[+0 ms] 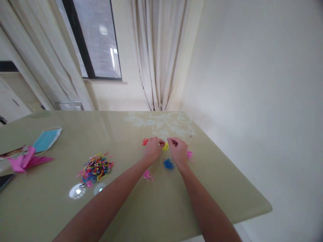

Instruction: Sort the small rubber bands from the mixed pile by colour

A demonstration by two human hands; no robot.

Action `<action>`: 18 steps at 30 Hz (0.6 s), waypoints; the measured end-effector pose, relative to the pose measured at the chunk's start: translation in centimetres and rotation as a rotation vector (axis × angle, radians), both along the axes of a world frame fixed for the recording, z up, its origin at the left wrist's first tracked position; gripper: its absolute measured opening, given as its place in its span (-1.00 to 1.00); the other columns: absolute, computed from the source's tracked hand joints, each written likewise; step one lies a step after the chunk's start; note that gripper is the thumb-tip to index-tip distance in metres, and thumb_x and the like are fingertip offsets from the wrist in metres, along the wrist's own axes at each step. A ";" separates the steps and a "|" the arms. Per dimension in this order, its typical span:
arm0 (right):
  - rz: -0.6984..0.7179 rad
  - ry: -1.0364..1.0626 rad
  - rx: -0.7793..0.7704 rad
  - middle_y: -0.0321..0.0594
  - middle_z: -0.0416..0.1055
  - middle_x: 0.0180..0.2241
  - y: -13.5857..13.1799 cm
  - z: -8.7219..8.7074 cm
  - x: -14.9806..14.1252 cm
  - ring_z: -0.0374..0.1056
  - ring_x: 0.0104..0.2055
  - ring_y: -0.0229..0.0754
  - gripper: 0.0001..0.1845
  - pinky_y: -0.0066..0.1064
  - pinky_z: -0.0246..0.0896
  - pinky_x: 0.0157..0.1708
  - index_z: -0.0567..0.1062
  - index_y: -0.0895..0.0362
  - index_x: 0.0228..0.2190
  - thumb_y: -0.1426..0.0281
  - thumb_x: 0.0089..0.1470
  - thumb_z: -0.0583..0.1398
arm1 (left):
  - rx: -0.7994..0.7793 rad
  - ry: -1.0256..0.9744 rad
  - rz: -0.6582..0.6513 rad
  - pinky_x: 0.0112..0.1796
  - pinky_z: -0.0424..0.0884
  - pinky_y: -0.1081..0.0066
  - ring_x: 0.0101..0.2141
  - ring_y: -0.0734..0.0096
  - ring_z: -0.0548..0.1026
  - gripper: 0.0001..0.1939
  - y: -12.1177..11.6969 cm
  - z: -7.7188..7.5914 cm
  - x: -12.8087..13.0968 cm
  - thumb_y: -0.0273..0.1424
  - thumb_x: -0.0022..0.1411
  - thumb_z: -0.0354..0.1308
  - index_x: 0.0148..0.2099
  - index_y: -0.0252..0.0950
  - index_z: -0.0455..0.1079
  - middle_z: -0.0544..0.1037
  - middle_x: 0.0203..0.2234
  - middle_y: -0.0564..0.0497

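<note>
My left hand [154, 148] and my right hand [178, 150] are close together above the table, fingers pinched. Whatever the fingertips hold, if anything, is too small to make out. Just between them lies a small yellow pile [165, 147] of thin strands that look like rubber bands. A red pile [145, 142] shows beside my left hand, partly covered by it. Nearer me sits a blue pile [169, 164], left of my right wrist. One pink pile [189, 155] is right of my right hand; another pink pile [148, 175] lies beside my left forearm.
A large mixed-colour heap [96, 168] of the same strands lies left of my left forearm. Farther left are a blue face mask [47, 139], a folded pink item [26, 160] and a dark flat object [5, 181]. The glossy table [222, 181] has its right edge near the wall.
</note>
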State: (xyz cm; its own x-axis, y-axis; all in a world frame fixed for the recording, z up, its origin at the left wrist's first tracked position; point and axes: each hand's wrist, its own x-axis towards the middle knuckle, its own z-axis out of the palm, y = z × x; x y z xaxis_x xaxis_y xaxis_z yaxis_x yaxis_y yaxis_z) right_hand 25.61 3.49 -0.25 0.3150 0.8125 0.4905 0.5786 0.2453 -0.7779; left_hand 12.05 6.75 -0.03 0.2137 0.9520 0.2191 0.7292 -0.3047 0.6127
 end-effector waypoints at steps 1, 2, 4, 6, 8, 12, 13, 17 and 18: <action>0.005 -0.003 -0.001 -0.12 0.61 -0.50 0.0 -0.1 0.0 0.39 -0.51 -0.13 -0.61 -0.34 0.24 -0.42 0.69 0.17 -0.41 0.16 0.17 0.19 | 0.010 0.024 -0.005 0.05 0.40 0.16 -0.02 0.05 0.57 -0.80 -0.2 -0.1 0.0 -0.42 0.32 0.25 -0.10 -0.23 0.69 0.68 -0.15 -0.18; 0.012 -0.004 -0.003 -0.13 0.61 -0.50 0.0 -0.2 0.0 0.40 -0.51 -0.13 -0.61 -0.34 0.24 -0.42 0.69 0.17 -0.40 0.17 0.17 0.19 | 0.021 0.043 -0.016 0.06 0.40 0.15 -0.01 0.04 0.56 -0.76 -0.4 -0.2 -0.2 -0.41 0.32 0.25 -0.01 -0.24 0.67 0.66 -0.11 -0.20; 0.029 -0.003 -0.009 -0.13 0.61 -0.48 -0.1 -0.2 -0.1 0.41 -0.49 -0.13 -0.63 -0.34 0.26 -0.42 0.69 0.15 -0.39 0.17 0.18 0.19 | 0.045 0.062 -0.047 0.08 0.40 0.17 0.03 0.05 0.54 -0.59 -1.2 -0.2 -1.3 -0.38 0.34 0.24 0.21 -0.24 0.54 0.60 0.01 -0.21; 0.052 -0.002 -0.017 -0.14 0.61 -0.48 -0.3 -0.2 -0.4 0.43 -0.48 -0.13 -0.64 -0.35 0.26 -0.41 0.69 0.15 -0.38 0.18 0.19 0.20 | 0.065 0.075 -0.079 0.11 0.38 0.21 0.08 0.08 0.51 -0.50 -2.0 -0.1 -3.4 -0.36 0.37 0.20 0.32 -0.23 0.42 0.57 0.06 -0.19; 0.082 -0.009 -0.024 -0.16 0.60 -0.48 -0.6 -0.2 -1.0 0.43 -0.47 -0.13 -0.66 -0.35 0.27 -0.41 0.68 0.13 -0.39 0.18 0.20 0.20 | 0.096 0.128 -0.091 0.12 0.37 0.20 0.10 0.08 0.50 -0.63 -2.9 0.1 -6.5 -0.37 0.39 0.14 0.19 -0.23 0.53 0.57 0.05 -0.17; 0.156 -0.046 -0.020 -0.17 0.60 -0.47 -1.3 0.1 -2.2 0.42 -0.47 -0.15 -0.69 -0.37 0.26 -0.41 0.67 0.11 -0.39 0.21 0.21 0.21 | 0.021 0.416 0.025 0.06 0.37 0.11 -0.03 0.01 0.55 -0.72 -4.7 0.5 -14.6 -0.33 0.39 0.08 -0.05 -0.22 0.62 0.64 -0.11 -0.15; 0.172 -0.059 -0.017 -0.17 0.60 -0.47 -1.5 0.2 -2.5 0.41 -0.47 -0.16 -0.71 -0.37 0.26 -0.40 0.67 0.11 -0.39 0.23 0.22 0.21 | -0.021 0.473 0.081 0.04 0.38 0.10 -0.03 -0.02 0.54 -0.73 -5.1 0.5 -16.5 -0.30 0.36 0.11 -0.04 -0.22 0.60 0.64 -0.10 -0.16; 0.221 -0.123 -0.004 -0.18 0.59 -0.46 -2.3 0.7 -3.2 0.39 -0.49 -0.18 -0.72 -0.38 0.23 -0.40 0.67 0.11 -0.37 0.25 0.24 0.22 | -0.129 0.529 0.166 -0.09 0.39 0.14 -0.05 -0.06 0.55 -0.72 -6.2 0.0 -21.2 -0.21 0.28 0.17 -0.08 -0.23 0.57 0.63 -0.13 -0.18; 0.231 -0.135 -0.004 -0.18 0.59 -0.45 -2.5 0.8 -3.3 0.39 -0.48 -0.18 -0.72 -0.38 0.23 -0.40 0.67 0.11 -0.37 0.25 0.25 0.22 | -0.146 0.507 0.156 -0.12 0.39 0.17 -0.09 -0.03 0.56 -0.75 -6.3 -0.1 -21.6 -0.23 0.30 0.15 -0.11 -0.23 0.56 0.65 -0.17 -0.16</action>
